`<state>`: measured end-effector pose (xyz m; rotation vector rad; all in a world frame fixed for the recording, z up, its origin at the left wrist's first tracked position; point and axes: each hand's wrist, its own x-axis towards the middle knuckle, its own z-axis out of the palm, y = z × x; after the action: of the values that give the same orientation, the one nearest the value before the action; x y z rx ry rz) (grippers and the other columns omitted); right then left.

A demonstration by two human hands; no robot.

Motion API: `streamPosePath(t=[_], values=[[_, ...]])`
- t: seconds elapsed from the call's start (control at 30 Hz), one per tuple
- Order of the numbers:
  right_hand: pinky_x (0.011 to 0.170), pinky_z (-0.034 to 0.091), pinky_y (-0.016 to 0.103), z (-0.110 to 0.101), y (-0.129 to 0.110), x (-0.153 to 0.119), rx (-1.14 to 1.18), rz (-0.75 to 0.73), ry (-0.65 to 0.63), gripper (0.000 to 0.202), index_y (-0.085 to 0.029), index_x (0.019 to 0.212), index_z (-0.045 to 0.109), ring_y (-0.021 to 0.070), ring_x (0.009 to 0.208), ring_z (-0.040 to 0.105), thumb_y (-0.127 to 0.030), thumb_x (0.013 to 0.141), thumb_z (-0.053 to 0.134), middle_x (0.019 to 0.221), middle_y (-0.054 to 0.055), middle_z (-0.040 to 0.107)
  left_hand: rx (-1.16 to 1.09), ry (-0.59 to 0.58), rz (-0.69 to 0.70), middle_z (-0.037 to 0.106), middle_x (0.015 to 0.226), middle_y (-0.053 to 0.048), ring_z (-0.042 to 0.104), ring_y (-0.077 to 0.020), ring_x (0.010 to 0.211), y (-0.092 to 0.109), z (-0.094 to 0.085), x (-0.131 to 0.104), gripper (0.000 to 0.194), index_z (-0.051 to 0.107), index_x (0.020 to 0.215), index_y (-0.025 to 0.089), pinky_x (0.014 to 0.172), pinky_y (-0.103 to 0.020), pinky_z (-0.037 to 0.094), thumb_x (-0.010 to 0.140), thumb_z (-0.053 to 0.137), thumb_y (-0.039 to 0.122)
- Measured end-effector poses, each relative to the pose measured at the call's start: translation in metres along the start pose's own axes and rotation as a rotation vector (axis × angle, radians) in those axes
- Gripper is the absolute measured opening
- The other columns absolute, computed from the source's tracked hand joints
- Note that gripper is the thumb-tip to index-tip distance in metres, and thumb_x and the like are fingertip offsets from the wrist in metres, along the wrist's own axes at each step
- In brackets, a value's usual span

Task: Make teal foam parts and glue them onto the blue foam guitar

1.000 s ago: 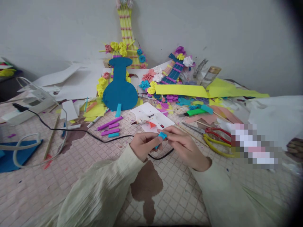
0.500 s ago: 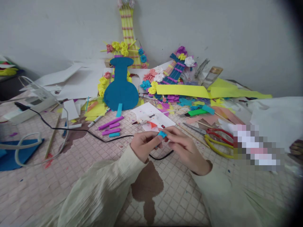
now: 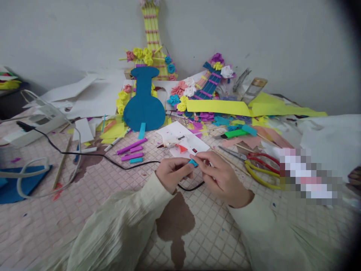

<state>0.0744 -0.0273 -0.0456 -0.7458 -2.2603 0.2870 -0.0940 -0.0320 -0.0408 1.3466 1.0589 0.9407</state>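
Between my two hands, near the middle of the view, is a small bright blue paper piece. My left hand pinches it from the left, thumb on top. The fingertips of my right hand press on its right side. Just beyond my hands a glue gun lies on a white sheet. Purple strips and a short light blue strip lie to the left. Farther back stands a dark blue guitar-shaped cutout with a light blue strip at its lower edge.
Red-handled scissors and a yellow-handled tool lie at the right. A black cord crosses the table from the left. Decorated paper guitars with flowers lean at the back. A power strip sits at the left.
My right fingers have shifted slightly on the blue piece and are more curled. The blue piece has turned and dropped a little, and less of it shows.
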Motion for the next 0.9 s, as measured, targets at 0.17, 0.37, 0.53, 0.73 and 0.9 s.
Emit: streamPosePath(t=[0.17,0.37,0.53,0.73,0.9], values=[[0.075,0.046,0.036,-0.001,-0.001,0.0,0.017,0.019,-0.008,0.046,-0.017,0.116,0.053,0.0192,0.089,0.05,0.0,0.076,0.038,0.104,0.01,0.053,-0.012,-0.012,0.009,0.048,0.048,0.002,0.038,-0.0065,0.044,0.003,0.001,0.001,0.026,0.055,0.052,0.014,0.042,-0.02,0.029,0.07,0.053,0.033],[0.072,0.047,0.033,0.001,-0.003,0.0,0.15,0.081,0.019,0.044,-0.019,0.115,0.054,0.0184,0.094,0.051,-0.002,0.078,0.037,0.107,0.009,0.052,-0.017,-0.008,0.04,0.048,0.048,0.002,0.038,-0.0065,0.044,0.003,0.0,0.0,0.026,0.055,0.053,0.014,0.043,-0.021,0.028,0.071,0.053,0.032],[0.077,0.044,0.034,0.003,-0.006,0.0,0.335,0.191,0.036,0.048,-0.024,0.115,0.056,0.0185,0.096,0.049,-0.001,0.076,0.038,0.108,0.007,0.051,-0.075,0.006,0.049,0.05,0.049,0.002,0.039,-0.0067,0.045,0.002,0.002,0.0,0.022,0.058,0.057,0.014,0.044,-0.021,0.029,0.071,0.055,0.032],[0.071,0.046,0.032,0.01,-0.009,-0.002,0.916,0.43,0.089,0.04,-0.032,0.11,0.06,0.016,0.087,0.051,-0.013,0.077,0.046,0.116,0.003,0.046,-0.082,0.093,0.097,0.054,0.054,0.002,0.041,-0.0071,0.047,0.002,0.002,0.0,0.018,0.062,0.07,0.014,0.045,-0.021,0.031,0.072,0.057,0.032],[0.076,0.045,0.032,0.009,-0.006,-0.001,0.999,0.494,0.136,0.041,-0.032,0.114,0.058,0.0163,0.09,0.051,-0.017,0.077,0.048,0.112,0.003,0.049,0.03,0.107,0.173,0.059,0.059,0.0,0.049,-0.0097,0.054,0.002,0.002,-0.001,0.018,0.062,0.073,0.014,0.051,-0.022,0.037,0.074,0.056,0.032]])
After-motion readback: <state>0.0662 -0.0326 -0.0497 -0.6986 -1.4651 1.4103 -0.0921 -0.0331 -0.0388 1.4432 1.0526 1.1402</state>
